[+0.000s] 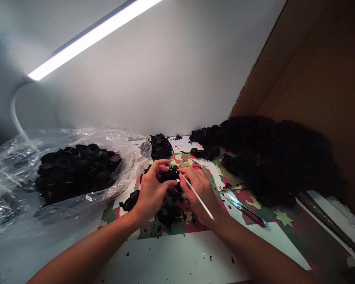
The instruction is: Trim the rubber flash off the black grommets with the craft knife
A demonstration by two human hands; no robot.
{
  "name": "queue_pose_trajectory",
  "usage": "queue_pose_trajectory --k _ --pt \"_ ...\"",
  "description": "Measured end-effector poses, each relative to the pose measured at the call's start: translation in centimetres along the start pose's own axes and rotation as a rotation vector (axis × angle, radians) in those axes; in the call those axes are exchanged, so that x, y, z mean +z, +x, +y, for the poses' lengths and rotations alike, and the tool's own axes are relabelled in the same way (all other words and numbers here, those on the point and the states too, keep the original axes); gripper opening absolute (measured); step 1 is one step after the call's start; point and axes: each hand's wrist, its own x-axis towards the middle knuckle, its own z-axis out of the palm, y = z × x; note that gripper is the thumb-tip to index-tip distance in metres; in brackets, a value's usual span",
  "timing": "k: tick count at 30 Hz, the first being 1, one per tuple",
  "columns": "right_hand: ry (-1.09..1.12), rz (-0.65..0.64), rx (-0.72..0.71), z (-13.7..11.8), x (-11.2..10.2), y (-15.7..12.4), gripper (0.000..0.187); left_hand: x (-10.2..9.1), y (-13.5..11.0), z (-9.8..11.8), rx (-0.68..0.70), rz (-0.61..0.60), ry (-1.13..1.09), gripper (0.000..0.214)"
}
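Note:
Over the middle of the table, my left hand (150, 191) is closed around a small black rubbery part (167, 176), gripped between thumb and fingers. Closed like a pen grip, my right hand (200, 193) holds a thin white stick-like tool (197, 196). Its tip meets the right end of the black part; what the tip is cannot be made out. Black scraps (170, 215) lie below both hands on a camouflage-patterned sheet (148, 233). Another black round piece (131, 201) rests just left of my left hand.
A clear plastic bag (130, 179) holding black ribbed round parts (77, 169) lies left. A large dark heap (278, 157) stands right, before a cardboard panel (307, 67). Tweezers (235, 187) and a red-handled tool (250, 213) lie right of my hands. A lit lamp (91, 39) hangs above.

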Motion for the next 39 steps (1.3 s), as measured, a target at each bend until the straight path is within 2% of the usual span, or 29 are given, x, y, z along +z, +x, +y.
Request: queue_pose_trajectory --k 5,8,12,16,18,21,25,27,30,33,37,39 --pt "0.006 -0.033 0.069 0.2 -0.1 0.3 0.014 0.4 0.2 -0.2 -0.040 -0.025 -0.176 0.039" --pt "0.108 -0.035 0.094 0.1 -0.6 0.4 0.013 0.3 0.2 -0.1 -0.052 -0.101 -0.212 0.033" --pt "0.193 -0.046 0.026 0.1 -1.3 0.6 0.011 -0.3 0.4 0.3 -0.070 -0.203 -0.232 0.031" --pt "0.117 0.007 -0.088 0.3 -0.9 0.3 0.013 -0.6 0.6 0.3 -0.063 -0.156 -0.241 0.034" --pt "0.060 0.026 -0.094 0.2 -0.3 0.1 0.015 -0.4 0.5 0.3 -0.043 -0.124 -0.243 0.037" --pt "-0.016 -0.037 -0.018 0.4 0.1 0.2 0.019 0.1 0.2 0.2 -0.061 -0.084 -0.272 0.039" --pt "-0.054 -0.070 0.199 2.4 -0.5 0.9 0.018 0.0 -0.2 0.4 -0.124 -0.068 -0.338 0.045" --pt "-0.043 -0.062 0.283 3.9 -1.0 1.3 0.018 -0.3 -0.3 0.6 -0.148 -0.086 -0.374 0.048" --pt "0.011 -0.101 0.329 5.4 -1.6 1.7 0.023 -0.5 -0.2 0.3 -0.184 -0.139 -0.402 0.050" --pt "0.088 -0.135 0.326 5.0 -2.0 1.9 0.025 -0.5 -0.1 -0.2 -0.196 -0.167 -0.397 0.045" --pt "0.363 -0.057 0.383 3.3 -2.6 1.8 0.026 -0.3 0.1 -0.4 -0.184 -0.139 -0.385 0.049" --pt "0.461 -0.043 0.363 2.5 -2.9 1.6 0.025 -0.4 0.2 -0.2 -0.170 -0.141 -0.389 0.054"
